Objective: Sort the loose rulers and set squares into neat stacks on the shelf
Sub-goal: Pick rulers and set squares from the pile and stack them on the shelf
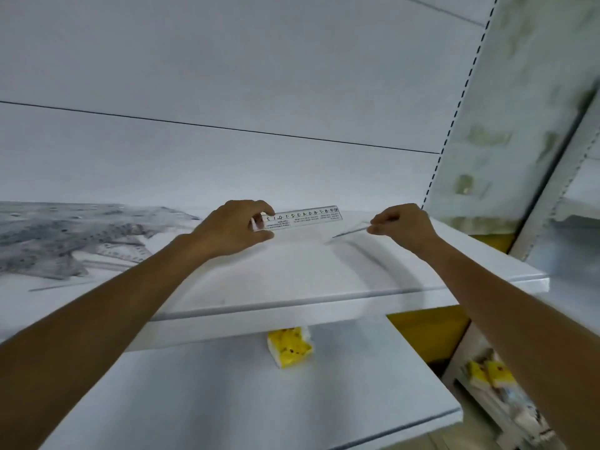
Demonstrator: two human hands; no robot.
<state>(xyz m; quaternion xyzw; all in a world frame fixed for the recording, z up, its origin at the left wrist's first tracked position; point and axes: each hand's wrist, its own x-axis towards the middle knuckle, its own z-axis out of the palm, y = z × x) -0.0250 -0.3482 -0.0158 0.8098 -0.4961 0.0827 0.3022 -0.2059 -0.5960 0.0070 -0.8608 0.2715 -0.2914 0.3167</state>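
My left hand point(235, 227) pinches the left end of a clear short ruler point(308, 216) with black numbers, held upright just above the white shelf point(324, 277). My right hand point(401, 224) pinches the end of a second clear ruler or set square point(350, 231), seen edge-on and blurred, which slants down to the left towards the shelf. A loose heap of clear rulers and set squares point(61, 241) lies on the left part of the same shelf.
A lower white shelf point(227, 401) holds a yellow packet point(290, 350) under the upper shelf's front edge. A slotted upright point(454, 118) bounds the shelf bay on the right. More yellow packets point(490, 373) sit low at the right.
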